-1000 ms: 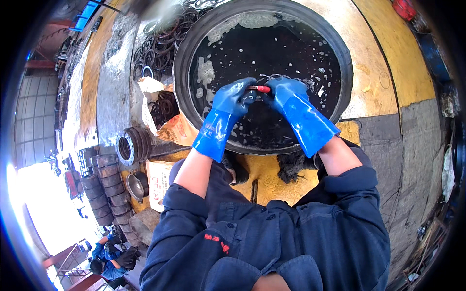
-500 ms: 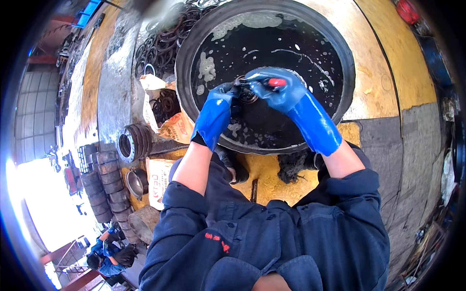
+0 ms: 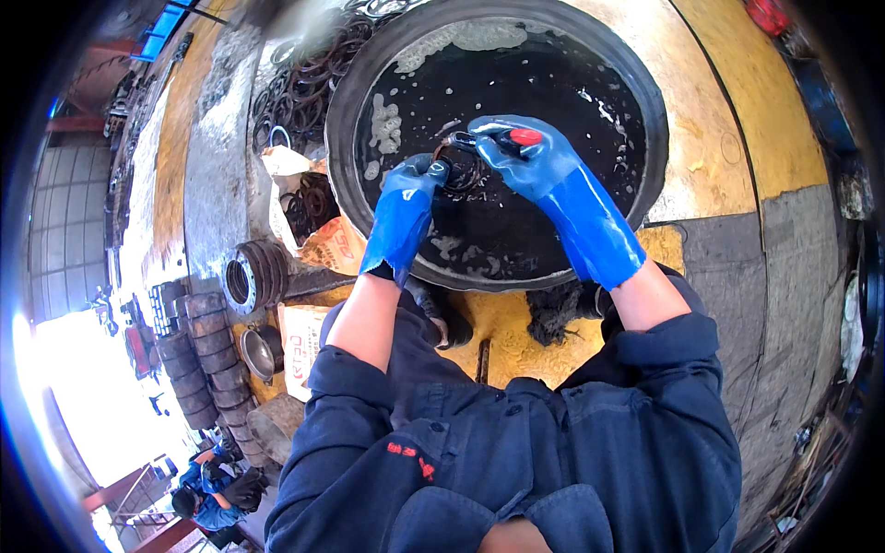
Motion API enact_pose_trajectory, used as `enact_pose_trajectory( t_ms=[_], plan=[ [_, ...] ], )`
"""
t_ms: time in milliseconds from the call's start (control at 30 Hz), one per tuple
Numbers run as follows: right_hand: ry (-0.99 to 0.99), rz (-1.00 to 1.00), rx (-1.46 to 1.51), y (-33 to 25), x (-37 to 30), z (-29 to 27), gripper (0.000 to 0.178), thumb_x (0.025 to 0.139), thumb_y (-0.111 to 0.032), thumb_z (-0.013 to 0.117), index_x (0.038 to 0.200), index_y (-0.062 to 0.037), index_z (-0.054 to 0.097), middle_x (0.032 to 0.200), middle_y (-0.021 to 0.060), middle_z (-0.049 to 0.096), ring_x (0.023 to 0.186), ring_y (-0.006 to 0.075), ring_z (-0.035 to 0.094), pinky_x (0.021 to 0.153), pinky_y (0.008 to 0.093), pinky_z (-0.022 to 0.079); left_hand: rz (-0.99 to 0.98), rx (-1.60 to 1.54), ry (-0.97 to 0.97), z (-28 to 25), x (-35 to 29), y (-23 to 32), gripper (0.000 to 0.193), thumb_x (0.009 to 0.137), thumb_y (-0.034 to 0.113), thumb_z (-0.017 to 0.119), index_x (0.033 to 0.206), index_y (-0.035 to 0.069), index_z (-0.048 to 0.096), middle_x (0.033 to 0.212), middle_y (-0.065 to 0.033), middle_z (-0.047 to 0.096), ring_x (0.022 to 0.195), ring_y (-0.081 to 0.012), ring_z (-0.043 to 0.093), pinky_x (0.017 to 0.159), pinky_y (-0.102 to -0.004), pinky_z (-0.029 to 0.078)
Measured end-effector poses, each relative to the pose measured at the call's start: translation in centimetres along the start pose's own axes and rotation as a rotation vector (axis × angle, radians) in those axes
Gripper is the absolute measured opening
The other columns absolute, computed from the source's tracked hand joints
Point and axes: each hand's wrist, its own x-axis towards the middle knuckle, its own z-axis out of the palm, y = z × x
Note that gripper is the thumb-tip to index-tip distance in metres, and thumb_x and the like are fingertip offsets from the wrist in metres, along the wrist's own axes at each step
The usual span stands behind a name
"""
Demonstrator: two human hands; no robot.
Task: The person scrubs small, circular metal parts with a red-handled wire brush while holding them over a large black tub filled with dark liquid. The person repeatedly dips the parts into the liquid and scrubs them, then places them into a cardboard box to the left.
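Note:
Both my hands wear blue rubber gloves and are over a wide black tub (image 3: 343, 138) of dark, foam-flecked liquid. My left hand (image 3: 406, 198) is closed on the near-left side of a dark ring (image 3: 458, 188), its fingers pinching the edge. My right hand (image 3: 539, 166) is wrapped round a small tool with a red handle end (image 3: 525, 137). The tool's dark front end points left, at the far edge of the ring; whether it touches the ring I cannot tell. My right fingers partly hide the tool.
Many dark rings (image 3: 304, 88) lie heaped beyond the tub's left side. An open white sack (image 3: 288, 198) with rings stands beside it. Further left are stacked flanged rings (image 3: 253, 276), a metal bowl (image 3: 262, 352) and piled dark cylinders (image 3: 207, 336). Another person (image 3: 217, 484) is at lower left.
My hands have drawn slightly apart, with the left fingers lower on the ring. The tool's dark front end now shows between them.

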Motion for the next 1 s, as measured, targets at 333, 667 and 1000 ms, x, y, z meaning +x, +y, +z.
enact_pose_trajectory(
  t_ms=[333, 667, 1000],
  plan=[
    [-0.069, 0.727, 0.13, 2.3, -0.6, -0.2, 0.038, 0.09, -0.044, 0.07, 0.106, -0.0104, 0.077, 0.099, 0.0127, 0.077, 0.094, 0.0236, 0.073, 0.088, 0.0382, 0.055, 0.132, 0.003, 0.109, 1.1, 0.2, 0.7, 0.033, 0.098, 0.026, 0.074, 0.12, 0.001, 0.074, 0.102, -0.0071, 0.077, 0.09, -0.0129, 0.069, 0.081, -0.0283, 0.053],
    [-0.143, 0.65, -0.084, 0.7, 0.2, -1.9, 0.037, 0.097, -0.043, 0.068, 0.112, -0.0099, 0.075, 0.101, 0.0158, 0.076, 0.094, 0.0264, 0.074, 0.088, 0.0385, 0.056, 0.056, 0.054, 0.145, 0.8, 0.7, -0.3, 0.041, 0.097, 0.031, 0.074, 0.122, 0.0, 0.073, 0.103, -0.0073, 0.076, 0.092, -0.016, 0.067, 0.085, -0.0298, 0.052],
    [-0.028, 0.612, 0.081, 1.4, 1.0, 1.7, 0.029, 0.088, -0.035, 0.075, 0.09, -0.007, 0.074, 0.082, 0.0096, 0.074, 0.073, 0.0199, 0.071, 0.069, 0.0378, 0.056, 0.15, 0.167, 0.136, 2.2, -1.1, 1.8, 0.036, 0.098, 0.029, 0.075, 0.12, 0.001, 0.074, 0.106, -0.0059, 0.075, 0.098, -0.0139, 0.066, 0.09, -0.0277, 0.051]
  ],
)
